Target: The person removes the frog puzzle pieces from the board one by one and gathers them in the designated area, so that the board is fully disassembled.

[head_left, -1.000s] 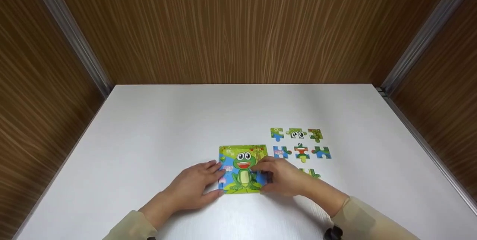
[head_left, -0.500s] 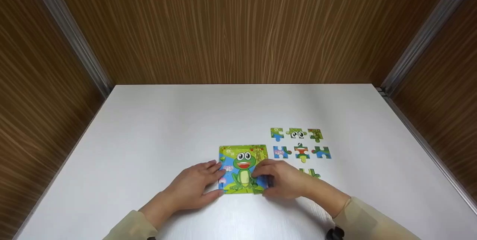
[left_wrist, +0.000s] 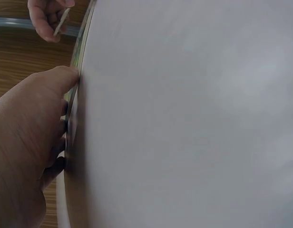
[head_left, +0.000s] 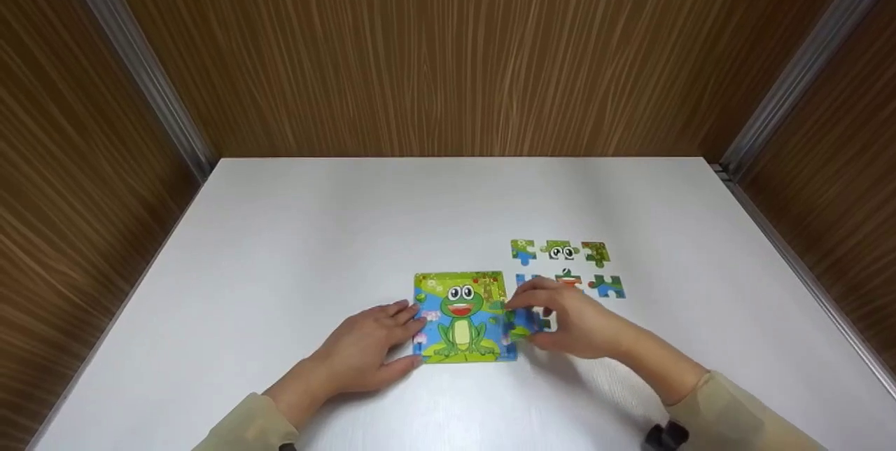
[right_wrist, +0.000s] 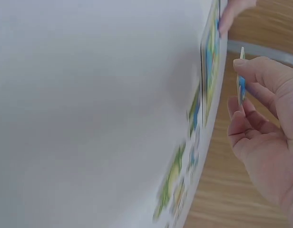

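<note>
A square frog puzzle [head_left: 462, 328] lies flat on the white table. My left hand [head_left: 374, 347] rests along its left edge, fingers extended and thumb at the lower left corner. Just right of the puzzle, my right hand [head_left: 577, 318] pinches a blue and green puzzle piece [head_left: 521, 323] between thumb and fingers. In the right wrist view that piece [right_wrist: 241, 85] is upright, edge-on and off the table. The left wrist view shows my left thumb [left_wrist: 65, 78] on the puzzle's edge.
Loose puzzle pieces lie in rows to the right, among them one with frog eyes [head_left: 561, 251], a tree corner piece [head_left: 596, 253] and a blue-green piece [head_left: 607, 286]. My right hand covers part of the lower rows. Wood-grain panels [head_left: 448, 52] enclose the table's back and sides.
My right hand has lifted a piece from the puzzle's lower right corner and moved right and up with it. My left hand stays in place.
</note>
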Available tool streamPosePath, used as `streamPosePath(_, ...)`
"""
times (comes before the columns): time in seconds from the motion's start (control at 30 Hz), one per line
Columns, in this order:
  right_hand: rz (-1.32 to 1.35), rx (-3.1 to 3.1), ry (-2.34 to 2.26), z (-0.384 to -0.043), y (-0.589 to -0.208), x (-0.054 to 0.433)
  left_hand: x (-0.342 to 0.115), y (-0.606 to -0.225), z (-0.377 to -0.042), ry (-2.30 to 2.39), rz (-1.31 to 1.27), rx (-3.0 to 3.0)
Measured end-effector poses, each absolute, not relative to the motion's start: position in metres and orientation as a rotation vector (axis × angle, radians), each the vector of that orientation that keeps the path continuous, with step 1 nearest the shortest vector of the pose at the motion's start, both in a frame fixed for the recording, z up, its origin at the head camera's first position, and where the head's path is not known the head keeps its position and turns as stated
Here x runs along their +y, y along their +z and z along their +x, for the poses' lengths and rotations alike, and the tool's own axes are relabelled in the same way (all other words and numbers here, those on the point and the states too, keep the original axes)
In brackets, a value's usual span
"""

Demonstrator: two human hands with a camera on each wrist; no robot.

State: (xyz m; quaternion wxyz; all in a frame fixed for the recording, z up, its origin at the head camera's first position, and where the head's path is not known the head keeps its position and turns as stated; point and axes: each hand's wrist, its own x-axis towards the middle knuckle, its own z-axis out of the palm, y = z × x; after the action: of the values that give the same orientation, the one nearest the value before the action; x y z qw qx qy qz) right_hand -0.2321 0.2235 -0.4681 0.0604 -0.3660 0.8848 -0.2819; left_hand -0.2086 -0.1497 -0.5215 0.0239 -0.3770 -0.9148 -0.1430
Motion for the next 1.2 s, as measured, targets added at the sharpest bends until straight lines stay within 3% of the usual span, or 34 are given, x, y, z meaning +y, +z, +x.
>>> streamPosePath(0.7,-0.899,2.811,-0.754,-0.226,-0.455,0.330,-0.145,-0.515,-0.210,-0.407,-1.162,-2.930)
streamPosePath(1.2,-0.784,2.818,-0.729,-0.224,-0.464,0.353,-0.145,-0.508,-0.211,-0.397,-1.178,-2.900)
